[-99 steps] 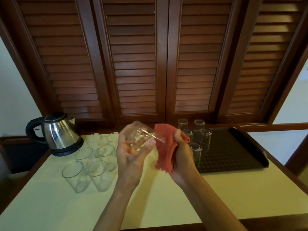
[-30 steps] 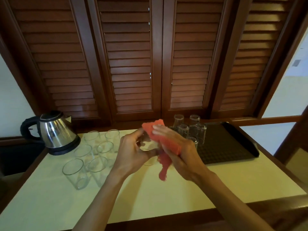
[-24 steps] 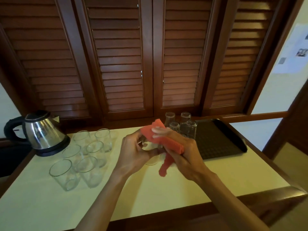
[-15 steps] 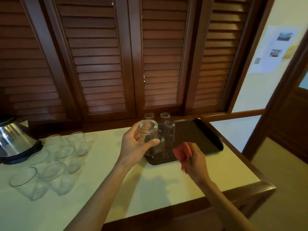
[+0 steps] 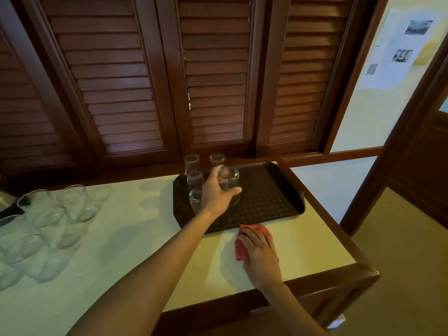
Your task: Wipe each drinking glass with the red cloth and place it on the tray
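On the tray [image 5: 274, 195], your left hand [image 5: 215, 195] grips one upside-down glass [image 5: 228, 185] beside four others [image 5: 195, 179] (left edge); your right hand [image 5: 260, 253] presses flat on one red cloth [image 5: 241, 251].

We see clear, glossy glass tumblers [image 5: 228, 184], a dark matt tray [image 5: 266, 197] with a bumpy grid texture, a soft red cloth [image 5: 242, 251], a smooth pale tabletop [image 5: 135, 229], and polished wooden shutters [image 5: 213, 76].
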`<state>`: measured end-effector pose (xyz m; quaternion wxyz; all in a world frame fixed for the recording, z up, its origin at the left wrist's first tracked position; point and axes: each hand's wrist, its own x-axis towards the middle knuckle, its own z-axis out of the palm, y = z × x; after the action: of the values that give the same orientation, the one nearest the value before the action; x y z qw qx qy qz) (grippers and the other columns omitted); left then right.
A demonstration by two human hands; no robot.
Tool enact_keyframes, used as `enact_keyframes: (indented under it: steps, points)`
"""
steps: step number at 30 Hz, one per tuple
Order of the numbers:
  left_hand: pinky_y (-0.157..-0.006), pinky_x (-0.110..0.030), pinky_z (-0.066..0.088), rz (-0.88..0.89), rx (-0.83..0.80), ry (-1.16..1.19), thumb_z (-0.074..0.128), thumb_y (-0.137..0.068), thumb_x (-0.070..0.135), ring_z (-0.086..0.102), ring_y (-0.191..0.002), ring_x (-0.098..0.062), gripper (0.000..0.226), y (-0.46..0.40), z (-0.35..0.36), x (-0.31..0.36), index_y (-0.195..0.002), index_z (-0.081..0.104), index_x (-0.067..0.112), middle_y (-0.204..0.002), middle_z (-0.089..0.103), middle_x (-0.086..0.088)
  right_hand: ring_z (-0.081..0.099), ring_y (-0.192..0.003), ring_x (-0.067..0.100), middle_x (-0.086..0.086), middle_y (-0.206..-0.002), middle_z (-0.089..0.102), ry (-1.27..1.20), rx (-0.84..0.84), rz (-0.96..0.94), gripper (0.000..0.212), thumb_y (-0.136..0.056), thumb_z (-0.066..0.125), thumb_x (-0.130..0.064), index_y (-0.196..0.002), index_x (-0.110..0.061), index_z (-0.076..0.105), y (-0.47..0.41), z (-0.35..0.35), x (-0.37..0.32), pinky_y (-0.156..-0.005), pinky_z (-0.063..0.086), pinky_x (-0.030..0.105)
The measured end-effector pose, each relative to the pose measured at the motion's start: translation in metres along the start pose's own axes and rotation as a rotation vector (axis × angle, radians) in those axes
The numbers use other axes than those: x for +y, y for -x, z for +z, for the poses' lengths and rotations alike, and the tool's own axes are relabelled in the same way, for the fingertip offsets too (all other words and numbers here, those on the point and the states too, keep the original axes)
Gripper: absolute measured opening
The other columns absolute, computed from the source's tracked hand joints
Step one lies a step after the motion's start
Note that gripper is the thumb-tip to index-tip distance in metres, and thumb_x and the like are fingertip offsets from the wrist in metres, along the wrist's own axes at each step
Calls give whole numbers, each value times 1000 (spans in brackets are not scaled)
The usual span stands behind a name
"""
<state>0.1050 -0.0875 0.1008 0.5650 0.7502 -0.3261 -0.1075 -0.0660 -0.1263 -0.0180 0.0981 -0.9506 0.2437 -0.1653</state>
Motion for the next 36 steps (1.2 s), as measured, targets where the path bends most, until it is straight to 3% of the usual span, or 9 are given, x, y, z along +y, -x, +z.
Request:
enact_keyframes:
  steps: [3,11,19,25,30,36]
  points:
    - [-109,-31,46,-58,0,-48,86,-84,12,57,-125,-14,77,2,14,-12,-147,43,16,-134,61,0,34,-148,17,-9,-153,47,-16,20,4,60,-86,69,-23,-143,-32,52,1,1,0,-123,8,39]
    - [-103,-24,42,-158,21,-86,82,-88,11,57,-130,-21,71,9,34,-29,-146,41,12,-138,59,-8,48,-138,18,-10,-143,58,-30,37,37,62,-76,81,-26,-134,-33,60,0,4,-2,-117,18,40]
    - [-115,-41,45,-203,26,-111,83,-87,14,55,-133,-25,74,5,38,-37,-146,39,14,-139,59,-9,43,-142,18,-10,-148,53,-36,39,51,63,-81,79,-29,-139,-34,56,0,7,0,-120,16,42]
    - [-114,-42,47,-215,29,-105,83,-87,14,57,-131,-24,74,2,39,-39,-146,39,15,-138,60,-8,44,-142,18,-10,-148,53,-46,36,47,63,-81,80,-30,-139,-34,56,0,8,1,-120,20,42]
    - [-115,-45,46,-226,45,-123,83,-87,13,56,-133,-26,75,0,42,-39,-148,38,14,-138,60,-9,37,-146,17,-12,-153,47,-50,39,39,62,-87,74,-32,-143,-35,51,0,9,3,-121,10,39]
    - [-119,-45,42,-248,50,-120,84,-86,15,48,-143,-28,87,1,42,-37,-156,31,14,-150,53,-11,39,-145,17,-11,-151,49,-42,34,40,63,-84,77,-32,-142,-35,52,0,10,3,-121,13,40]
